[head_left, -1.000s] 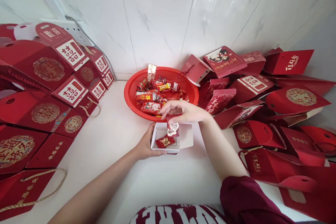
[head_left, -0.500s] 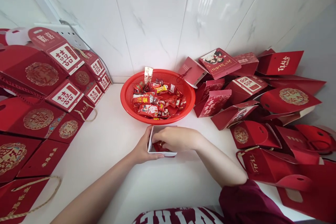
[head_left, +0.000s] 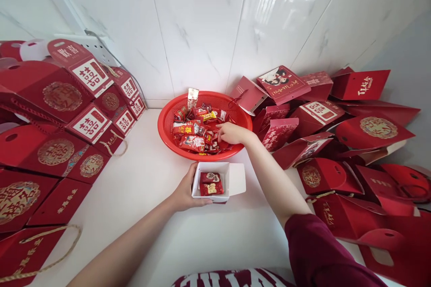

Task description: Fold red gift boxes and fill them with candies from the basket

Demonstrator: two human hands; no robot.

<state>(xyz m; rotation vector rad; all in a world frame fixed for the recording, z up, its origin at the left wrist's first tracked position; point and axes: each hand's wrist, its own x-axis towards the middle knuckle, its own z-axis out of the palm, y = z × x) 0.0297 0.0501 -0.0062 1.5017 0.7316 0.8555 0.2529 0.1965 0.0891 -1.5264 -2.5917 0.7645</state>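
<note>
My left hand (head_left: 186, 190) is wrapped round the left side of a small open gift box (head_left: 221, 197), white inside, with its lid flap (head_left: 238, 178) folded out to the right. Two red wrapped candies (head_left: 212, 188) lie in the box. Behind it stands a red plastic basket (head_left: 162, 132) of mixed wrapped candies (head_left: 192, 142). My right hand (head_left: 233, 133) reaches into the basket's right side, its fingers bent down and drawn together at the candies. What lies between those fingertips is hidden.
Stacked red gift boxes (head_left: 63, 150), some with rope handles, fill the left side. More red boxes (head_left: 373, 131) lie piled on the right. A tiled wall (head_left: 198, 31) rises close behind the basket. A cable (head_left: 116, 60) runs down at the back left.
My right hand has moved out of the gift box and up into the basket, so the candies inside the box and its flap now show. My left hand keeps hold of the box.
</note>
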